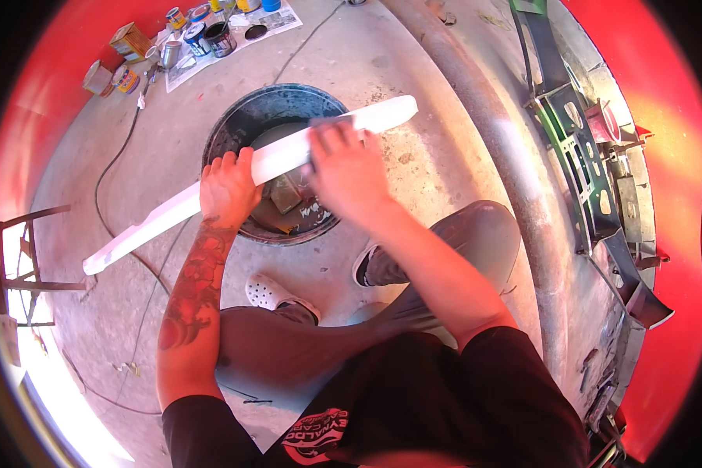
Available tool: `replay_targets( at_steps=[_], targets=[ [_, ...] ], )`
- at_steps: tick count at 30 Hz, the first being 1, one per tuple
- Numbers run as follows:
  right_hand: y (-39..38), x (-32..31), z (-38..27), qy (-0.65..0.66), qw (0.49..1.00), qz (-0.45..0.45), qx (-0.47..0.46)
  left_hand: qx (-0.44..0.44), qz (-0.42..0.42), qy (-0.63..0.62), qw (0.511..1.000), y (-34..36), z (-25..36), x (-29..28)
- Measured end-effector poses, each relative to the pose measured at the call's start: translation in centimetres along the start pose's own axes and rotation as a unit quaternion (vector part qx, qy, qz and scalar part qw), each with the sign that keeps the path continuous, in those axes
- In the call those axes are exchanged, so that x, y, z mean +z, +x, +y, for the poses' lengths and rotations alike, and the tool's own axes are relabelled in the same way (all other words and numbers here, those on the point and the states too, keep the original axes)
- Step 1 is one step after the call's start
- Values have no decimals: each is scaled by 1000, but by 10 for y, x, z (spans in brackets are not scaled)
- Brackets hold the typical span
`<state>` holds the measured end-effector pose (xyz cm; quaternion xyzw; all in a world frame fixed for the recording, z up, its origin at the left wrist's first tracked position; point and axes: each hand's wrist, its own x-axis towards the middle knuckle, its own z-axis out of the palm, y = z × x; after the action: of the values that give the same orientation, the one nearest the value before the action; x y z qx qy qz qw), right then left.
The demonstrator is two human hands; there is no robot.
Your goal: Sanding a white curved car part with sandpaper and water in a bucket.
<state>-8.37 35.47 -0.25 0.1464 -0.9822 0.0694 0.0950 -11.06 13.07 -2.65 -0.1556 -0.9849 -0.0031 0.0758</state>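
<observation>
A long, narrow white trim piece (154, 225) lies slantwise over a round black tub (246, 101), its right end higher in the picture. My left hand (230, 187) is closed around the piece near the tub's left rim. On its upper face, to the right of that, my right hand (347, 168) presses down a dark grey sheet (343, 122) that looks like sandpaper. The right fingers are bent over the sheet and a little blurred. Murky water shows inside the tub, with a flat squarish thing (286, 200) in it, partly hidden by my arms.
Paint cans (220, 39) and cups stand on newspaper (277, 23) at the far left. A cable (101, 183) crosses the concrete floor. Along the right run a thick pipe (515, 171) and a black bumper frame (573, 148). A metal stand (35, 285) is at the left edge.
</observation>
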Motion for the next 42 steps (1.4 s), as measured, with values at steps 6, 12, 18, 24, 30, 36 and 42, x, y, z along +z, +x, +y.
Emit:
replay_targets(
  at_steps=[6,12,18,24,30,36,42],
  targets=[
    [1,-1,20,-1,999,-19,-38,-11,19,3,1000,-11,-11,-1],
    [18,-8,52,-47,996,-49,63,-5,8,-7,1000,-3,-6,1],
    [1,9,30,16,999,26,-8,-7,21,-13,1000,-8,-9,0],
    [25,-1,89,-48,990,-41,128,-11,19,-17,1000,-3,-7,-1],
    [12,-4,71,-40,999,-6,30,-13,7,-14,1000,-7,-9,-1],
    [30,9,102,-119,986,-38,109,-17,21,-5,1000,-4,-6,3],
    [25,-2,113,-92,994,-13,50,-14,26,-13,999,-6,-8,4]
  ],
)
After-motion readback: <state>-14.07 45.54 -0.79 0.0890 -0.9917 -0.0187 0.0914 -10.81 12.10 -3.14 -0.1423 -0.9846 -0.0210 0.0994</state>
